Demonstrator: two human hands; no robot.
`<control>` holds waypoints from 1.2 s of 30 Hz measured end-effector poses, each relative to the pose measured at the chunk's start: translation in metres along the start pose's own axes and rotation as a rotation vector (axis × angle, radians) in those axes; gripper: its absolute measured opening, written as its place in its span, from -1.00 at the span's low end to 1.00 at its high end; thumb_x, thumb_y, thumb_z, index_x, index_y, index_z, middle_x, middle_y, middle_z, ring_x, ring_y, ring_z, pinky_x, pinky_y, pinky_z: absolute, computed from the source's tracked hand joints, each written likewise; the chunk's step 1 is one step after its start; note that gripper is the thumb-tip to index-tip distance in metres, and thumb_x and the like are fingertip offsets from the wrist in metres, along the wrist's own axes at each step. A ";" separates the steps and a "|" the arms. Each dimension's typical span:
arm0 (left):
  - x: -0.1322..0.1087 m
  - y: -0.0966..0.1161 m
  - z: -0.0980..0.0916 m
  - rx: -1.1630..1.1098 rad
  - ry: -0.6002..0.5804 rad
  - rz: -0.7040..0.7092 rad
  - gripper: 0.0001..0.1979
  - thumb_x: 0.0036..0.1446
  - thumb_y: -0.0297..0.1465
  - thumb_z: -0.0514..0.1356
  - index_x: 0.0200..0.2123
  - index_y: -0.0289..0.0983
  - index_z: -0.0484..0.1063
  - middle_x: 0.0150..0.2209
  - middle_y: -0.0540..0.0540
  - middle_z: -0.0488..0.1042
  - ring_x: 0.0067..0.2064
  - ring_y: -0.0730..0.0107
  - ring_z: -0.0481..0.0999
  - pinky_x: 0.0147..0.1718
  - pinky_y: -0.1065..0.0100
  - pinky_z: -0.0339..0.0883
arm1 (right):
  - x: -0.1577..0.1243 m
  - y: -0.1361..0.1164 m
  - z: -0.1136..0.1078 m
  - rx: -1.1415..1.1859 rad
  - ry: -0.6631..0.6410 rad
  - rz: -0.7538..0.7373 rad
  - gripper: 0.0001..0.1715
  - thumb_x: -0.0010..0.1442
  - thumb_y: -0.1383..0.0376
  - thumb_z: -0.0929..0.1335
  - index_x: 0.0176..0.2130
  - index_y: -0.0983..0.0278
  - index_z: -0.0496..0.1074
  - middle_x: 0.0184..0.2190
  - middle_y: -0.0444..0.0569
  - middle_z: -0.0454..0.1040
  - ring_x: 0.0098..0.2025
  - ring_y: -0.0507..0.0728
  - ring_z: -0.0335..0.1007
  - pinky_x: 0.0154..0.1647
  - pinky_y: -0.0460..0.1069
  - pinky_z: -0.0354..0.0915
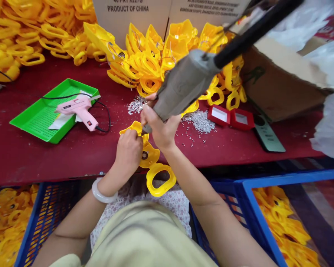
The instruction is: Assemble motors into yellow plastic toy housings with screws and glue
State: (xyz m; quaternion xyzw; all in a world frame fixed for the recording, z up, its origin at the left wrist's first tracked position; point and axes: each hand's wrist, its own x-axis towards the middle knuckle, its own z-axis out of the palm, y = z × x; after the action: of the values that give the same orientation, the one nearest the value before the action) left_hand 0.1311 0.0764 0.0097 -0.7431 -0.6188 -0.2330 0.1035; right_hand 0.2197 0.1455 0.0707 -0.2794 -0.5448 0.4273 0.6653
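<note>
My right hand (163,128) is wrapped round a grey electric screwdriver (180,81) with a black cable end, tilted with its tip down toward the left. Under that tip lies a yellow plastic shell with a ring handle (161,180), over the table's front edge. My left hand (130,148) is closed on the upper part of this shell, which it partly hides. The screwdriver's very tip is hidden by my fingers. Just beyond my hands are a pile of small screws (202,121) and a heap of small shiny metal pieces (136,105).
A green tray (54,139) with a pink glue gun (79,108) lies left. Yellow shells (147,63) are heaped at the back. Right are red boxes (242,119), a phone (268,135) and a cardboard box (281,81). Blue crates (247,185) stand below the edge.
</note>
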 end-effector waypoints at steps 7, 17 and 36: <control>0.001 -0.005 -0.037 0.098 -0.054 0.019 -0.81 0.26 -0.51 0.07 -0.34 -0.34 0.48 -0.34 -0.18 0.45 -0.29 0.23 0.40 -0.39 0.28 0.28 | -0.011 -0.062 -0.052 0.139 0.320 -0.098 -0.86 -0.03 0.35 0.40 -0.37 0.17 0.41 -0.68 -0.30 0.24 -0.70 -0.04 0.16 -0.71 -0.10 0.14; -0.011 -0.031 -0.035 -0.173 -0.170 0.005 -0.72 0.23 -0.58 0.08 -0.03 -0.40 0.47 0.07 -0.29 0.41 0.09 0.12 0.42 0.09 0.12 0.39 | -0.055 -0.055 -0.177 -0.337 0.573 -0.225 -0.72 -0.08 0.32 0.46 -0.27 0.20 0.44 -0.58 -0.20 0.38 -0.59 -0.01 0.28 -0.55 -0.04 0.32; -0.069 -0.002 -0.051 -0.107 0.077 -0.194 -0.69 0.33 -0.24 0.09 -0.14 -0.35 0.50 -0.21 -0.20 0.46 -0.19 0.17 0.42 -0.22 0.19 0.34 | -0.160 -0.041 -0.119 -0.985 -0.320 0.026 -0.75 0.21 0.26 0.42 -0.10 0.29 0.47 -0.44 -0.14 0.36 -0.46 -0.01 0.28 -0.40 -0.07 0.30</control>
State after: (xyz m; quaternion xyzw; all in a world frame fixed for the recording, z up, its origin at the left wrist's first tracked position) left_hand 0.1095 -0.0060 0.0210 -0.6748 -0.6699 -0.3030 0.0643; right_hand 0.3385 -0.0027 -0.0021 -0.4976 -0.7726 0.1659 0.3578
